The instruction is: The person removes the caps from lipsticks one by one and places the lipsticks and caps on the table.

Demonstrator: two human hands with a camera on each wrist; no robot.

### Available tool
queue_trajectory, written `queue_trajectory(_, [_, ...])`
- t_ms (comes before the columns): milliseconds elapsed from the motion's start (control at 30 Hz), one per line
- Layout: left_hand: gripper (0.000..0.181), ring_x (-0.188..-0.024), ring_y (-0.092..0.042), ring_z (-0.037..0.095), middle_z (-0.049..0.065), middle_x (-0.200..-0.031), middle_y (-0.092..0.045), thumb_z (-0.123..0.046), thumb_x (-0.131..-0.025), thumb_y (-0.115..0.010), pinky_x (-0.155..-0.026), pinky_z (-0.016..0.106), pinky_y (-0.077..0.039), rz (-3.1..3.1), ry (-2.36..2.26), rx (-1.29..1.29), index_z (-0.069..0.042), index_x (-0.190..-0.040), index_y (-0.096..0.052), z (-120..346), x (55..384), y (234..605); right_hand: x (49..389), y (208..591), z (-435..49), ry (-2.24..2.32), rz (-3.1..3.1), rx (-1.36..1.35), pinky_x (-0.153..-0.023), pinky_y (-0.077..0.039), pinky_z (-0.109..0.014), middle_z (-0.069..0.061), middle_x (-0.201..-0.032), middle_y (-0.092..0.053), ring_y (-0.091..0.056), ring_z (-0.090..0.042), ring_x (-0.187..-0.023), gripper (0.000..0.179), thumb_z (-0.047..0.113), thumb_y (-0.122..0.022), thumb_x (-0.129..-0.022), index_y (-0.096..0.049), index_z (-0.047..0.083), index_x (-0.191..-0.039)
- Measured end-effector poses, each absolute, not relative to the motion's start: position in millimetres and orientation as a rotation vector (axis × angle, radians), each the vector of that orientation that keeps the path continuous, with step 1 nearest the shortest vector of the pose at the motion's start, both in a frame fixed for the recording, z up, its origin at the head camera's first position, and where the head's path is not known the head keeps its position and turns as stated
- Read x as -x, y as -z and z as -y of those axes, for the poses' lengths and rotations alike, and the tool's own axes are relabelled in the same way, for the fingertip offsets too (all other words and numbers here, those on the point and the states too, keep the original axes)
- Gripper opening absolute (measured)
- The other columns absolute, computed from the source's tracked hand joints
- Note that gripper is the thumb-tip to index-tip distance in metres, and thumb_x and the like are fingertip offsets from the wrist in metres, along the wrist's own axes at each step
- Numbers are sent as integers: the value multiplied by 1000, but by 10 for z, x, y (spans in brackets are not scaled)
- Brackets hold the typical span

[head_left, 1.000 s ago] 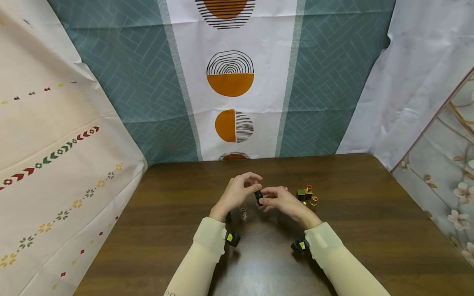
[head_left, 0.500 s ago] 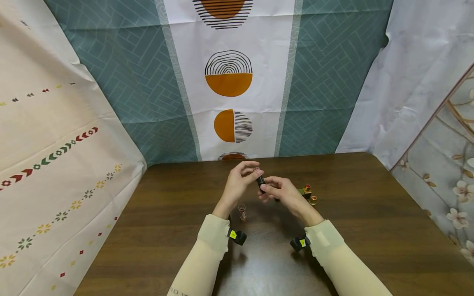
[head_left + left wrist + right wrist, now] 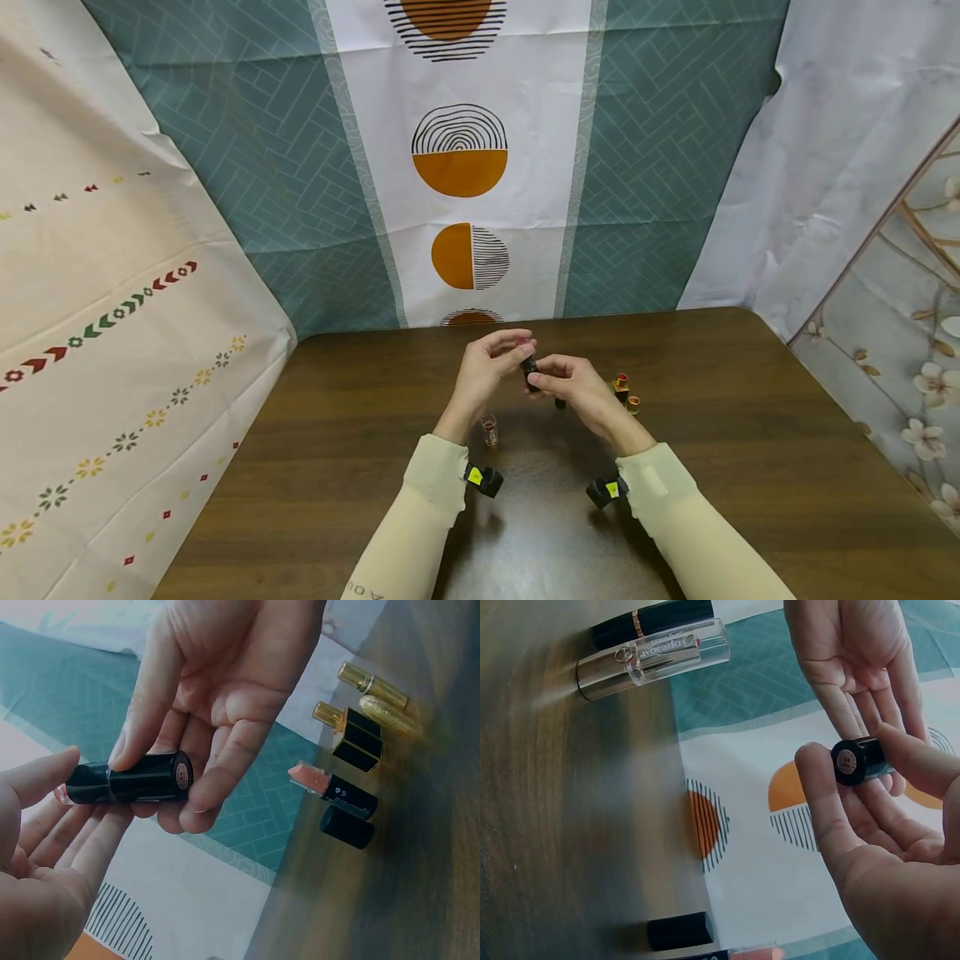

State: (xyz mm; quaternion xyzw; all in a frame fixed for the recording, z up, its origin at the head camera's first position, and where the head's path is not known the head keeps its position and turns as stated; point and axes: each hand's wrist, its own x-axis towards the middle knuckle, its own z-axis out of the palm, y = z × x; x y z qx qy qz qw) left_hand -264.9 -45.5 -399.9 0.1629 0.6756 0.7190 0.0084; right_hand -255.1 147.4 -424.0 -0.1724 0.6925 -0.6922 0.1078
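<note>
Between my two hands is a black lipstick tube (image 3: 531, 377), lifted over the table and tilted. My left hand (image 3: 480, 375) pinches its far end, where a bit of pink shows in the left wrist view. The thumb and fingers of my right hand (image 3: 581, 390) grip the base end, which bears a round label in the right wrist view. On the table stands an uncapped lipstick (image 3: 330, 791) with a coral tip, beside a black cap (image 3: 347, 827). Left of my hands is a clear-cased lipstick (image 3: 490, 429); a dark tube with a gold band (image 3: 652, 624) stands close to it.
Right of my right hand stand a black and gold lipstick (image 3: 352, 739), another gold lipstick (image 3: 373, 685) and a shiny gold cap (image 3: 388, 714). The brown wooden table (image 3: 337, 500) ends at a patterned cloth (image 3: 300, 167) behind.
Both hands have risen and moved away from me with the lipstick tube, mostly in the first half second. Since then they have shifted only slightly, both keeping their grip.
</note>
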Motion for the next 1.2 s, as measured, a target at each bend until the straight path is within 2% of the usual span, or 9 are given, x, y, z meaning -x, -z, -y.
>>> queue_trajectory(167, [29,-111,-72,23,21,-122,-72,-11,-101,-69,-96,37,-57,-2073,-2276,-506,-1,-128,-71,445,2642,4007,2542,4226,-1475,2054,-2020,480,-99,-53,-48,-14,-109,-74,-75,-29,-98,32,10,-66,-103,-63,-11,-126])
queue_trajectory(267, [28,-111,-72,22,22,-122,-71,-10,-102,-69,-98,40,-56,-2060,-2284,-501,0,-128,-71,445,2646,4004,2541,4229,-1474,2057,-2009,478,-96,-53,-44,-16,-109,-75,-76,-23,-95,33,10,-66,-103,-62,-11,-128])
queue_trajectory(433, [28,-110,-73,22,21,-122,-72,-11,-101,-70,-100,49,-55,-2065,-2288,-490,0,-126,-72,452,2651,4001,2549,4255,-1480,2048,-2008,483,-97,-51,-45,-25,-112,-73,-76,-20,-93,33,11,-66,-104,-62,-11,-128])
queue_trajectory(533, [28,-109,-72,23,21,-122,-72,-13,-100,-72,-98,49,-55,-2088,-2278,-483,-1,-125,-73,456,2654,4011,2554,4268,-1484,2034,-2028,486,-95,-49,-46,-27,-113,-73,-76,-21,-93,33,12,-66,-104,-63,-11,-128])
queue_trajectory(733, [30,-107,-73,22,17,-119,-74,-15,-100,-73,-95,43,-58,-2124,-2264,-457,1,-125,-73,458,2655,4039,2556,4273,-1480,2016,-2044,501,-100,-49,-54,-31,-112,-72,-76,-33,-96,32,11,-65,-104,-63,-12,-126])
queue_trajectory(867, [32,-105,-73,21,13,-116,-75,-15,-99,-73,-92,39,-59,-2130,-2268,-444,2,-126,-72,456,2656,4053,2548,4267,-1476,1999,-2073,474,-89,-48,-42,-25,-109,-74,-75,-30,-96,32,12,-66,-103,-64,-11,-126])
queue_trajectory(1033, [30,-107,-73,22,15,-118,-75,-14,-99,-73,-91,35,-59,-2096,-2291,-431,1,-125,-73,447,2659,4084,2551,4285,-1465,1992,-2109,430,-76,-36,-35,-14,-104,-78,-75,-27,-98,33,14,-69,-102,-66,-10,-125])
queue_trajectory(1200, [29,-108,-73,24,16,-117,-74,-12,-99,-73,-92,37,-59,-2074,-2304,-423,1,-124,-74,433,2656,4093,2557,4312,-1451,2014,-2111,421,-79,-45,-32,-17,-104,-78,-75,-34,-100,32,10,-69,-101,-67,-12,-124])
